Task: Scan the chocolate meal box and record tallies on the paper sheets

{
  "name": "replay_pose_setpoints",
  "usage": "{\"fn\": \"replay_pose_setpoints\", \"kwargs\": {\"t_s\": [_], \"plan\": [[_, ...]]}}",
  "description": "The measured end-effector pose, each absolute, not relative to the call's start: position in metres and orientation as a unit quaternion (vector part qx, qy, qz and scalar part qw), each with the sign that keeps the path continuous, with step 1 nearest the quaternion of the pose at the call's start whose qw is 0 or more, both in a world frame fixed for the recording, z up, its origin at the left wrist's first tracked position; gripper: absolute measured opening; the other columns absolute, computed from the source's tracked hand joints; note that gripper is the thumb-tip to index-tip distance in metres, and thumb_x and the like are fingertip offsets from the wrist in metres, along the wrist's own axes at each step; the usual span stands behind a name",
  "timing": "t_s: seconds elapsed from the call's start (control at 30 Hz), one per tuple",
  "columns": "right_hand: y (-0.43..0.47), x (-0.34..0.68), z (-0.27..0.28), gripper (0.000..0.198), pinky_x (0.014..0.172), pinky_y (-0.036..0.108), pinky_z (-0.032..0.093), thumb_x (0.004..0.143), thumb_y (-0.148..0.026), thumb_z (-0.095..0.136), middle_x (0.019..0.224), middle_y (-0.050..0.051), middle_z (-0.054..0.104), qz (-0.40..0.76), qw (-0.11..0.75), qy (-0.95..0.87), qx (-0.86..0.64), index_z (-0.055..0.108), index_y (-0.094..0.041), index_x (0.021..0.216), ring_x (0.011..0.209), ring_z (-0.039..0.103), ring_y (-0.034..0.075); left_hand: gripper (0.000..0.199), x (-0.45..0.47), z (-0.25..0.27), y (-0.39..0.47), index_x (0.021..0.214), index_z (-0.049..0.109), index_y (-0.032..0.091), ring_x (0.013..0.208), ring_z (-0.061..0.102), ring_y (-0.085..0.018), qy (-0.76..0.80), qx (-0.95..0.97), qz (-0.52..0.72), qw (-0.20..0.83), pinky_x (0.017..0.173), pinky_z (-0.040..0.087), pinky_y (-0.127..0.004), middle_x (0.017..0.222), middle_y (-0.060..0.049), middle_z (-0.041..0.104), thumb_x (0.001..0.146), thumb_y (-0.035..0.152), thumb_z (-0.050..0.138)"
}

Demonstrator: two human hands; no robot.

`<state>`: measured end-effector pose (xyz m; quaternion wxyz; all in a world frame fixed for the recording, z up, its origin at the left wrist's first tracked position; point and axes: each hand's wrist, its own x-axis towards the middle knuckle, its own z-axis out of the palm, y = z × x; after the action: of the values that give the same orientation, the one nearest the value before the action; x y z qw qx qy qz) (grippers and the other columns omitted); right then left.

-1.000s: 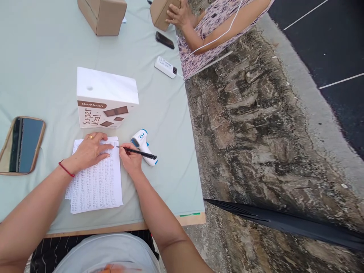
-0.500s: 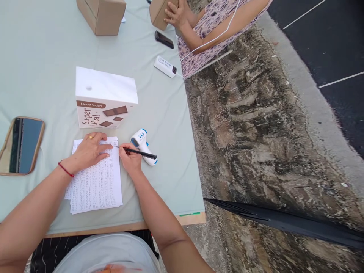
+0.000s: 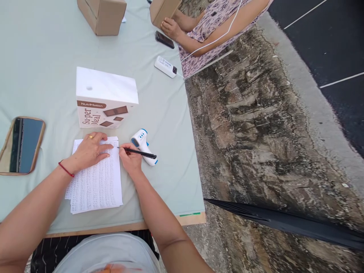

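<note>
A black pen (image 3: 143,153) is pinched in my right hand (image 3: 131,159), its tip at the right edge of the printed sheets of paper (image 3: 96,189). My left hand (image 3: 91,151) lies on the upper part of these sheets with its fingers spread, covering some of the rows of small print. Just right of my right hand, partly behind the pen, lies a white and blue infrared thermometer (image 3: 140,138). Beyond my hands stands a white and brown "NutriMotion Su-per Meal" box (image 3: 106,96).
A phone in a brown-edged case (image 3: 25,146) lies at the left. Farther off are a cardboard box (image 3: 106,17), a black object (image 3: 165,39) and a white device (image 3: 165,66) with a cable. Another person's hand (image 3: 171,28) holds a second cardboard box (image 3: 162,11).
The other person's hand has moved down along the cardboard box, which has tilted. My own hands, the pen and the papers look almost unmoved.
</note>
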<state>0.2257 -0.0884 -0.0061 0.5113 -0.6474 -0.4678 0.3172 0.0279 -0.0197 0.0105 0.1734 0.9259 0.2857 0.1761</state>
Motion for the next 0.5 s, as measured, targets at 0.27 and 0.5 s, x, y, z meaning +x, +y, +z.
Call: {"fn": "replay_pose_setpoints", "kwargs": {"t_s": [0.27,0.5], "plan": [[-0.093,0.237,-0.003,0.024,0.080,0.033,0.056,0.100,-0.036,0.050,0.092,0.007,0.066,0.162,0.515,-0.616,-0.574,0.068,-0.021,0.100,0.086,0.063,0.019,0.026,0.030,0.022,-0.023,0.093,0.068,0.017,0.092,0.059,-0.024,0.284,0.889,0.329,0.141,0.080,0.051,-0.042,0.102,-0.011,0.061,0.106,0.032,0.051],[-0.095,0.254,-0.009,0.047,0.089,0.036,0.055,0.107,-0.019,0.026,0.109,0.012,0.063,0.130,0.383,-0.739,-0.538,0.070,-0.020,0.124,0.101,0.062,0.021,0.037,0.011,0.035,-0.014,0.112,0.046,0.023,0.117,0.053,-0.029,0.501,0.701,0.499,0.091,0.099,0.050,-0.053,0.115,-0.012,0.048,0.099,0.055,0.061]]}}
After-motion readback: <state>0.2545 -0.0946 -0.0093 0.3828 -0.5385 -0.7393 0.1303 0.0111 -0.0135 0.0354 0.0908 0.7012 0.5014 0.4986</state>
